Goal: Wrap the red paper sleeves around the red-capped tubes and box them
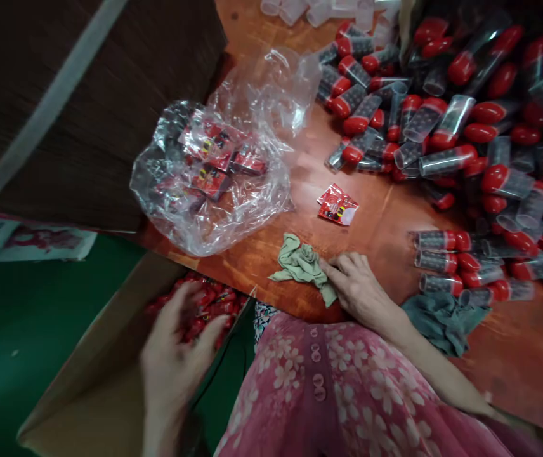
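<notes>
1. Red packets (pixel 219 297) in the cardboard box (pixel 93 381) are partly hidden: the left hand (pixel 179 349) covers some, the table (pixel 380 219) edge cuts across others, and their print is too small to read.
2. Motion blurs the left hand, most of all its fingers; its wrist is cut off by the bottom border of the view.
3. Bent fingers hide their own tips on the right hand (pixel 359 289), and the far side of the tube pile (pixel 447 136), ahead and to the right of that hand, sinks into shadow.
4. Glossy, crinkled film makes up the clear bag (pixel 217 235), ahead of both hands, between them; glare veils the red packets inside.
5. Soft, rumpled fabric forms the pale green cloth (pixel 300 263); the box has plain brown walls, and the piled tubes are see-through cylinders with rounded red ends.
6. Directly beyond and beneath the left hand lie the boxed packets; its thumb stands apart from its fingers, released, though contact with a packet cannot be told.
7. Just left of the right hand lies the pale green cloth, touched by the extended index finger; whether the fingers grip it cannot be told.
8. Two flat red sachets (pixel 338 206) overlap on the table, ahead of the right hand; a dark green cloth (pixel 445 320) lies crumpled beside its forearm.
</notes>
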Motion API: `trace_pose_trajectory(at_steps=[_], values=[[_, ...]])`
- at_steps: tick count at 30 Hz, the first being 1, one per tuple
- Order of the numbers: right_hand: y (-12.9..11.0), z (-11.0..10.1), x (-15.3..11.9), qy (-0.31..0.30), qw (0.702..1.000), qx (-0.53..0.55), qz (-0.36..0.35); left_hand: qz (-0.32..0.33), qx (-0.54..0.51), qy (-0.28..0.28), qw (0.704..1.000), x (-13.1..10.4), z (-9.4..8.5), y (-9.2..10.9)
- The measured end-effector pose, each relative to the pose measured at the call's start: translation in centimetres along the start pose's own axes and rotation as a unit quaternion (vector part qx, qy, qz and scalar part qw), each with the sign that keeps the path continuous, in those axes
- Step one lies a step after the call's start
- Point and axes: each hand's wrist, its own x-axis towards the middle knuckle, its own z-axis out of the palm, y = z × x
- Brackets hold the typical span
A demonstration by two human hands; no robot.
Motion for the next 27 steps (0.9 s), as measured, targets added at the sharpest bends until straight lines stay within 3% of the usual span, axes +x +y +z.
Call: trace_pose_trajectory(at_steps=[2, 4, 6, 8, 11, 14, 16, 20, 23, 27], values=[[0.2, 0.3, 0.3, 0.015, 0.999, -0.015, -0.024, 0.142, 0.001, -0.019, 0.990, 2.2, 4.3, 3.1], [0.4, 0.4, 0.6, 0.030, 0.999, -0.022, -0.036, 0.270, 0.053, -0.018, 0.961, 4.1, 8.0, 5.8], [0.7, 0.7, 0.8, 0.048, 0.998, -0.022, -0.038, 0.337, 0.120, 0.009, 0.934, 5.6, 10.4, 7.4], [0.9, 1.1, 1.0, 0.068, 0.997, -0.018, -0.037, 0.366, 0.169, 0.044, 0.914, 6.8, 11.7, 7.9], [1.3, 1.4, 1.3, 0.081, 0.996, -0.011, -0.024, 0.388, 0.178, 0.074, 0.902, 8.2, 12.3, 8.1], [1.6, 0.3, 1.5, 0.065, 0.998, 0.019, -0.005, 0.384, 0.127, 0.086, 0.910, 8.8, 11.9, 8.4], [2.1, -1.1, 1.5, 0.071, 0.996, 0.052, 0.019, 0.370, 0.082, 0.057, 0.924, 8.9, 11.2, 8.7], [3.9, -2.8, 2.4, 0.141, 0.982, 0.054, 0.111, 0.327, 0.003, -0.035, 0.944, 9.1, 9.2, 10.1], [4.9, -2.2, 3.6, 0.149, 0.980, 0.016, 0.131, 0.357, -0.003, 0.001, 0.934, 10.4, 8.9, 11.5], [5.2, -0.5, 4.5, 0.165, 0.980, -0.031, 0.104, 0.431, 0.020, 0.003, 0.902, 13.0, 10.9, 12.4]])
